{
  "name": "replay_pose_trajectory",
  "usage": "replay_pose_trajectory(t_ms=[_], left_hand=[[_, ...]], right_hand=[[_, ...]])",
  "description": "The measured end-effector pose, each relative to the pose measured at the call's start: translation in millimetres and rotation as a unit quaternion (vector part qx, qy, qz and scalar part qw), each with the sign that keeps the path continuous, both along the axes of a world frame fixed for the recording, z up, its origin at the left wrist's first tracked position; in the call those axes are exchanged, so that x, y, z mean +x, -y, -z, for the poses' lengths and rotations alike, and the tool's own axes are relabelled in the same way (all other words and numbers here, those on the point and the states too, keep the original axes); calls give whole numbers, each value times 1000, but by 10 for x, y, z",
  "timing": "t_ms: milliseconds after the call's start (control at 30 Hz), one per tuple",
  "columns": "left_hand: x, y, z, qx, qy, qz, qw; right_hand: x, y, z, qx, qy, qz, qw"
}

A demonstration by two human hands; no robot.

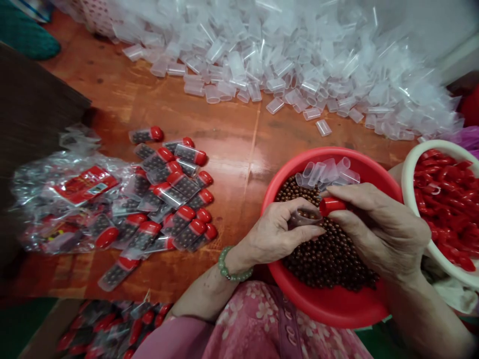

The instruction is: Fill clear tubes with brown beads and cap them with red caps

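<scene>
My left hand [279, 232] holds a clear plastic tube [305, 218] with a few brown beads inside, just above a red plastic basin [329, 154]. My right hand [377, 224] pinches a red cap [332, 206] between its fingers, right next to the tube's open end. The cap and tube look apart, though my fingers partly hide the gap. Many round brown beads [329, 259] fill the basin beneath both hands. Several empty clear tubes [325, 172] lie on the beads at the basin's far side. A green bead bracelet [230, 267] circles my left wrist.
A white basin [409, 184] of red caps stands to the right. Red-capped filled tubes [175, 184] and plastic bags [45, 189] lie on the wooden table [232, 129] at left. A large heap of clear tubes [284, 70] covers the far side. More capped tubes [108, 329] sit below the table's near edge.
</scene>
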State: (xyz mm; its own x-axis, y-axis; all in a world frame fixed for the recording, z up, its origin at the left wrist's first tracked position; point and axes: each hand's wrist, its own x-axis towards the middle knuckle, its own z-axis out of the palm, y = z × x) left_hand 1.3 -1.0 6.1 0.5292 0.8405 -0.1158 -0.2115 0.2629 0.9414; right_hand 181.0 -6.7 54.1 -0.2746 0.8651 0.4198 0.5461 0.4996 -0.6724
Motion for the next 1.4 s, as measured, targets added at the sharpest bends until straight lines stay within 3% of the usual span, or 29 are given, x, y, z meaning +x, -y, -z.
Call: replay_pose_trajectory(t_ms=[100,400,767,1033,1233,1300,1400], left_hand=[[-6,-1,10,-13,35,19,999],[-20,-31,62,43,46,59,996],[-26,-63,50,70,-19,82,994],[-23,-87,87,118,-54,87,988],[-25,-88,63,113,-107,108,982],[-19,-92,79,108,-101,108,983],[-7,-99,113,77,-14,99,992]], right_hand=[[-67,-44,-19,26,54,-29,998],[5,-71,8,25,31,-123,992],[29,-74,-21,-24,45,-132,990],[21,-53,-29,5,91,-135,987],[51,-86,-60,-51,52,-170,983],[54,-74,-38,-33,73,-163,983],[34,-34,34,31,117,-138,983]])
